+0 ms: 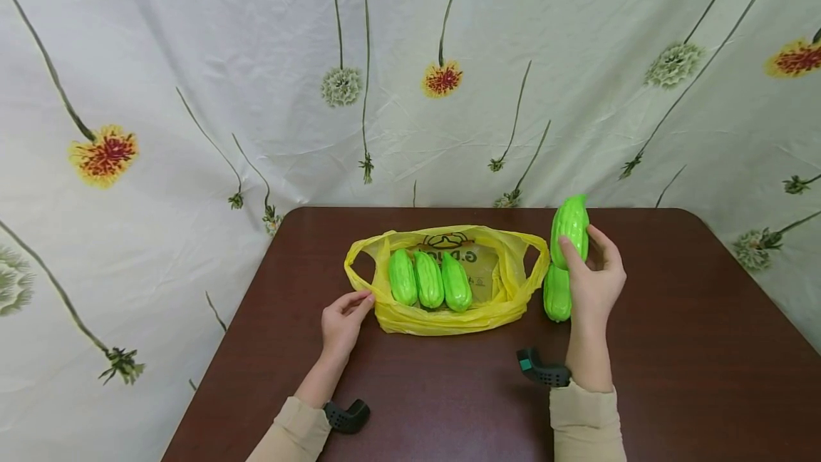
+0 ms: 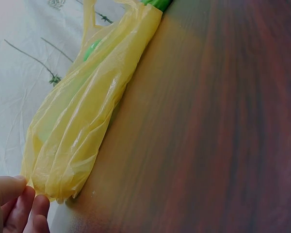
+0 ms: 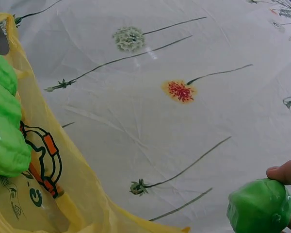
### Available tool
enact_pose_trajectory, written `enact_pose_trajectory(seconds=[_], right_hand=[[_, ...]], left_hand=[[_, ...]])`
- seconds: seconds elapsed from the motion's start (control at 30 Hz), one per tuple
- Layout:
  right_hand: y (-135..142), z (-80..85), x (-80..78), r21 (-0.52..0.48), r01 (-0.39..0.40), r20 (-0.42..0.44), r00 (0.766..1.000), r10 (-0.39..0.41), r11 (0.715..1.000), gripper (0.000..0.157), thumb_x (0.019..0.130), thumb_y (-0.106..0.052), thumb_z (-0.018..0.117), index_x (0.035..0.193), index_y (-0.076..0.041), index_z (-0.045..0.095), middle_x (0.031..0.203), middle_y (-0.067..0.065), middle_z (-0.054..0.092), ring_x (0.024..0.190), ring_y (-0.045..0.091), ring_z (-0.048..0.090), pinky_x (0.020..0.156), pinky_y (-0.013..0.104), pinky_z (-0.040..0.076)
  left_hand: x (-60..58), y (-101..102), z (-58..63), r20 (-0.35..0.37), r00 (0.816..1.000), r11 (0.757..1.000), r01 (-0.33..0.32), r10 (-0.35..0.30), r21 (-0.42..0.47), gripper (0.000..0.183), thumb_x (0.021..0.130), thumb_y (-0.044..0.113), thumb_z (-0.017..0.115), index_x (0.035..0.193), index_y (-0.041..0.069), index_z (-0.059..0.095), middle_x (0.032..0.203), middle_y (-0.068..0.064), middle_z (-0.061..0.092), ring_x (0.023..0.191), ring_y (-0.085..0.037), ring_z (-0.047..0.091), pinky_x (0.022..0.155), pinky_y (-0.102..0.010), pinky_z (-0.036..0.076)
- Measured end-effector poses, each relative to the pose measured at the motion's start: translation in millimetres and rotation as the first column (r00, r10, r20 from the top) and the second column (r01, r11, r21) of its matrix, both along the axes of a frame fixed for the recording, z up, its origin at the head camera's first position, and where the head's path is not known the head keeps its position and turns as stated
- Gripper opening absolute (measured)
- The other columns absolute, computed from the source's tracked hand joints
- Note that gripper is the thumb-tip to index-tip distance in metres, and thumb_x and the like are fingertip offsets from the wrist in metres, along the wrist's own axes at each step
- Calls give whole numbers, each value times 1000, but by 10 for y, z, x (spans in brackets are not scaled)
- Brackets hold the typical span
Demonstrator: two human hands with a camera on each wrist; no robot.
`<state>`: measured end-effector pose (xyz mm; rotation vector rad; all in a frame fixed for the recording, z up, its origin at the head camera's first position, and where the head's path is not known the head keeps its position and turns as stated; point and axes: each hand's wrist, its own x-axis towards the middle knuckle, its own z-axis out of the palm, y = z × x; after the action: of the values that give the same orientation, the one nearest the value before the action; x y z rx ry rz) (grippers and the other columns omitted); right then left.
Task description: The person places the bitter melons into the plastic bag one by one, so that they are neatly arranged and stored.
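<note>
A yellow plastic bag [image 1: 449, 324] lies with its mouth spread wide, and three bright green, ridged bitter melons [image 1: 429, 279] rest side by side in its left part. My left hand [image 1: 341, 323] pinches the bag's left edge between thumb and fingers; the left wrist view shows these fingertips [image 2: 13, 187] at the bag's corner. Just right of the bag, my right hand [image 1: 596, 282] holds another bitter melon [image 1: 568, 228] upright between thumb and fingers. Below that one, a further bitter melon [image 1: 556, 296] lies on the table, partly covered by the held one.
The dark brown table [image 1: 436, 383] has rounded far corners. Behind it hangs a white cloth [image 1: 276, 41] printed with flowers. Each wrist wears a black camera band, the left [image 1: 347, 417] and the right [image 1: 545, 371]. The bag's right handle loop [image 1: 541, 259] stands close to the held bitter melon.
</note>
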<state>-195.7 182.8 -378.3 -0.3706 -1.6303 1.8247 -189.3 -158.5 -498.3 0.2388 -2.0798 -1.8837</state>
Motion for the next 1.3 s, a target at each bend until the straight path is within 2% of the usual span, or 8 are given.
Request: enact_pose_trajectory(seconds=[0.17,0.37,0.57,0.8,0.93,1.07,1.3], right_hand=[[-138,18,14,40,-47,-34,998,48,998,48,79,-11,76,123,-2,60,111,-1,59,100,13,55,79,17,45],[-276,5,15,116,-103,-30,994,107,988,48,81,-15,75,124,-3,59,115,1,59,103,12,55,87,21,44],[-383,-54,-16,170,-149,-18,988,154,974,46,82,-17,74,124,-3,59,119,7,58,107,16,54,90,25,43],[-506,-165,-64,199,-222,38,975,219,955,45,84,-18,73,124,-5,59,119,9,57,102,18,54,81,22,45],[-569,-222,-84,198,-277,77,961,267,940,47,84,-19,72,126,-4,57,121,11,55,103,21,54,78,24,45],[-623,-271,-99,215,-304,126,951,282,928,49,84,-22,72,127,-5,56,124,11,54,109,24,53,84,31,46],[-690,-380,-153,260,-322,158,944,289,910,47,85,-21,71,127,-3,56,126,13,53,114,29,49,95,40,41]], left_hand=[[-4,0,0,-2,1000,1000,-5,5,-2,19,82,13,74,96,0,73,91,-11,70,74,-8,64,68,-20,52],[2,4,6,-7,1000,1000,-6,6,5,19,82,14,75,95,1,73,89,-9,70,73,-8,64,67,-20,52],[-7,6,-6,-19,1000,1000,-7,8,9,21,82,14,75,96,-2,73,87,-9,71,73,-7,65,66,-18,52],[-11,1,-15,-8,1000,1000,0,0,15,24,82,16,75,97,-3,72,90,-14,70,73,-6,64,67,-18,51],[-7,1,-7,-6,1000,1000,-1,1,10,23,82,15,75,97,-2,72,89,-11,70,73,-7,64,67,-18,51],[-3,2,-1,-3,1000,1000,-2,2,13,19,82,13,74,96,0,73,89,-9,70,74,-8,64,67,-20,52],[-9,2,-8,-14,1000,1000,-5,6,14,19,82,13,74,96,0,73,90,-12,70,73,-8,64,66,-19,52]])
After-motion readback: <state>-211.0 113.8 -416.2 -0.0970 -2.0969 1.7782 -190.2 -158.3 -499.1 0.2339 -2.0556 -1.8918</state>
